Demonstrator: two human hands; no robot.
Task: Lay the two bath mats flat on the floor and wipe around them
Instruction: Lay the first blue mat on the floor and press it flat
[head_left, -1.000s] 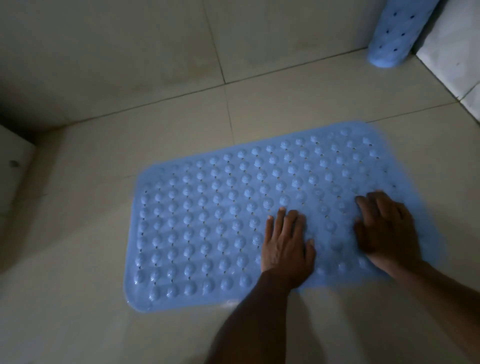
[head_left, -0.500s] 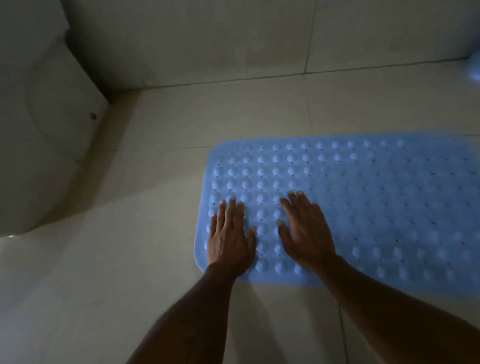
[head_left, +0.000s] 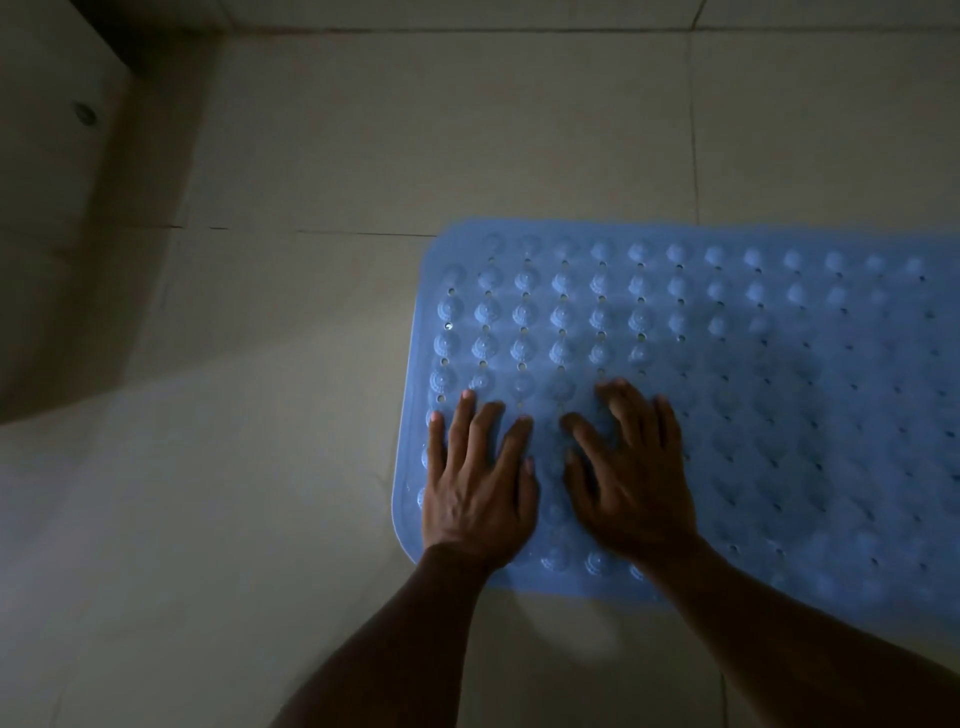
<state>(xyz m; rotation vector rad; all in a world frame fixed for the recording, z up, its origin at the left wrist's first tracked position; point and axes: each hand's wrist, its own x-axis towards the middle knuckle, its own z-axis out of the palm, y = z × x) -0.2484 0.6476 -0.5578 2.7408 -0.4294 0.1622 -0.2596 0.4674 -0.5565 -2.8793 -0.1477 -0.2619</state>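
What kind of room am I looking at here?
Most likely a bathroom: pale floor tiles, a blue bath mat with suction bumps and drain holes, and a tiled wall base at the top.

Rubbery blue mat on smooth pale tile

The bath mat (head_left: 727, 332) looks like soft plastic or rubber, slightly shiny, covered in raised ribbed bumps with little holes punched between them. The floor (head_left: 322, 156) is smooth tile with a faint sheen and thin grout lines.

The bath mat (head_left: 727, 374) lies flat on the floor (head_left: 311, 519), running off its right edge, with the left hand (head_left: 475, 493) and right hand (head_left: 636, 486) side by side on the mat's near left corner.
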